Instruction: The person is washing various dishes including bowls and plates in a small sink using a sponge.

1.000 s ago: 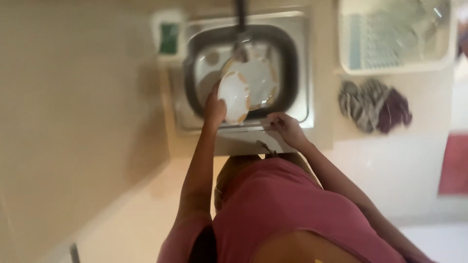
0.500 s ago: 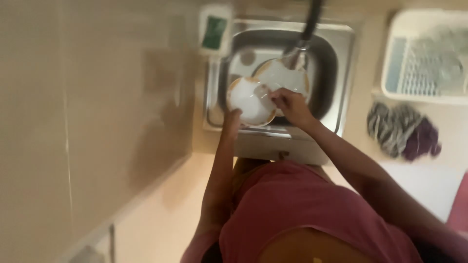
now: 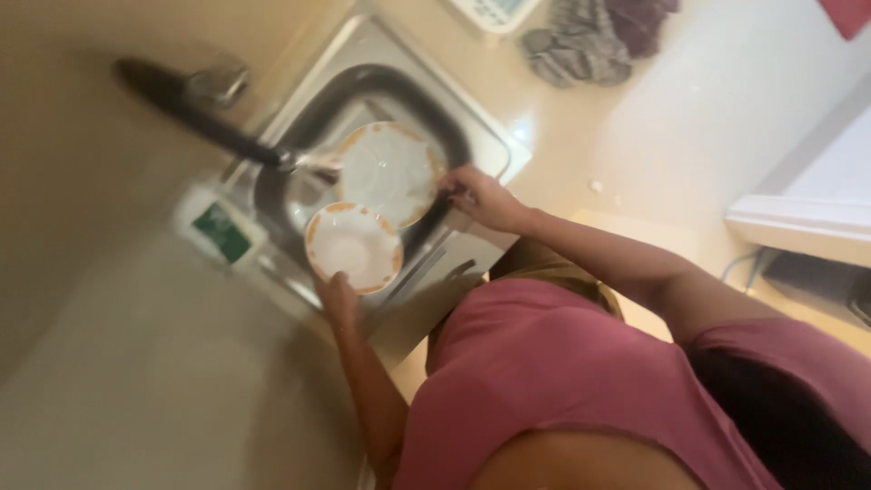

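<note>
My left hand [image 3: 340, 298] grips the lower rim of a small white bowl with an orange edge [image 3: 354, 247] and holds it above the near side of the steel sink [image 3: 472, 136]. My right hand [image 3: 481, 198] pinches the right rim of a larger white plate with an orange edge [image 3: 388, 172], tilted over the basin. The plate sits just under the spout of the dark tap [image 3: 200, 113]. Bowl and plate nearly touch. The picture is blurred by motion.
A green sponge in a white holder [image 3: 220, 231] lies left of the sink. A striped grey and purple cloth [image 3: 581, 41] is bunched on the beige counter beyond it, beside the corner of a white dish rack [image 3: 494, 9]. A white ledge [image 3: 798, 222] stands at right.
The view has swung round. My right hand left the sink's front edge, touched the bowl, then took the larger plate's rim. My left hand kept the bowl.
</note>
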